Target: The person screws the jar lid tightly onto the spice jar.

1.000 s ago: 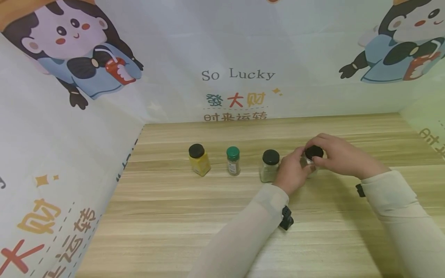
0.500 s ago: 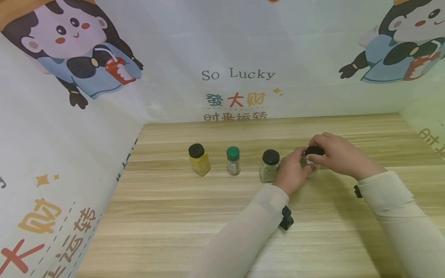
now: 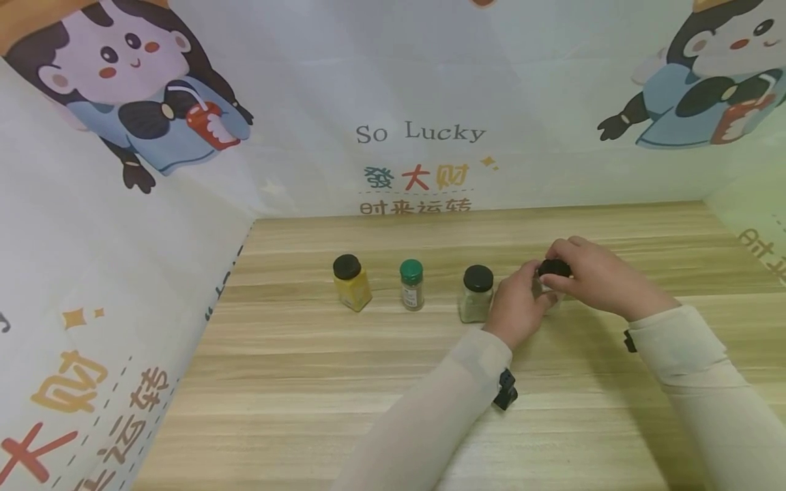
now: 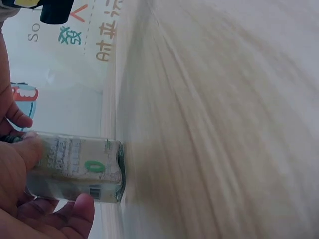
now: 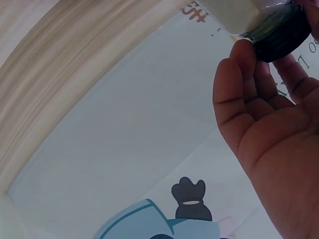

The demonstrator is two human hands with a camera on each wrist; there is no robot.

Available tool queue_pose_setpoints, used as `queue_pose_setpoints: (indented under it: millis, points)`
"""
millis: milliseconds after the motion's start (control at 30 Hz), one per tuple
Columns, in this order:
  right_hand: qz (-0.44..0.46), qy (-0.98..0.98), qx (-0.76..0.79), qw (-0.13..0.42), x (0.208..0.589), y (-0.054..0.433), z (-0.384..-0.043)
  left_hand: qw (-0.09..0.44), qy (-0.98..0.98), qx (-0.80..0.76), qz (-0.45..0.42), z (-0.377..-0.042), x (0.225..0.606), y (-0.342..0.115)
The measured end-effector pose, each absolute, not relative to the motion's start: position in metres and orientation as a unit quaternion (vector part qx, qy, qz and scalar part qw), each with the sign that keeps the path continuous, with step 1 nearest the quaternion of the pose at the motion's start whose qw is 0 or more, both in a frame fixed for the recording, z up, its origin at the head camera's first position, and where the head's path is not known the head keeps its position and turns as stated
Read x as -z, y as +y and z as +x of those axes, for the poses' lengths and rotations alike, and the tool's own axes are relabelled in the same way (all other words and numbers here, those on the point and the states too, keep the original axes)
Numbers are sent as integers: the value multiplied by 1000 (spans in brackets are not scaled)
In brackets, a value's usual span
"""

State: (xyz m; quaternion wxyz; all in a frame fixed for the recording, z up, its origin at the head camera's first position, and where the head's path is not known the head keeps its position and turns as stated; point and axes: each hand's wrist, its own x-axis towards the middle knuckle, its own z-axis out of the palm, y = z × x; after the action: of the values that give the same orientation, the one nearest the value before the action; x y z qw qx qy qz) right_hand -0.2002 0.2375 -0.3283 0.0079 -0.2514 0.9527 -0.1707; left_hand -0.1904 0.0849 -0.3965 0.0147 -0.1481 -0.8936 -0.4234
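A clear glass jar [image 4: 82, 167] with pale contents and printed lettering stands on the table at the right of a row. My left hand [image 3: 518, 303] grips its body, fingers curled round the glass in the left wrist view. My right hand [image 3: 598, 276] has thumb and fingers about the jar's black lid [image 5: 284, 35], pinching it from the side. The lid sits on the jar. Just left of my left hand is another glass jar [image 3: 475, 303] with a black lid.
Farther left stand a small jar with a green cap [image 3: 412, 286] and a yellow jar with a black lid [image 3: 353, 290]. A printed cloth [image 3: 307, 157] forms walls behind and beside the wooden table [image 3: 295, 382].
My right hand has shifted slightly leftward at the lid, its fingers changing position a little. My left hand stays on the jar. The other jars have not moved.
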Motion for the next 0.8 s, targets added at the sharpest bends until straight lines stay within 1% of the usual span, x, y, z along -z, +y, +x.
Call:
queue_pose_setpoints:
  millis: [300, 433, 533, 633, 700, 800]
  points:
    - [-259, 950, 176, 8, 329, 235, -202, 24, -887, 441, -136, -186, 396, 87]
    - [-251, 951, 180, 13, 329, 236, -202, 16, -878, 460, -130, -173, 397, 86]
    - [-240, 951, 195, 5, 326, 241, -200, -8, -880, 455, -136, -156, 396, 80]
    - [-226, 950, 215, -21, 324, 250, -197, -43, -886, 427, -176, -138, 391, 67]
    - [-216, 949, 225, -34, 324, 256, -195, -62, -886, 399, -229, -130, 386, 54]
    - [-202, 952, 228, -34, 326, 264, -192, -60, -884, 344, -312, -121, 378, 29]
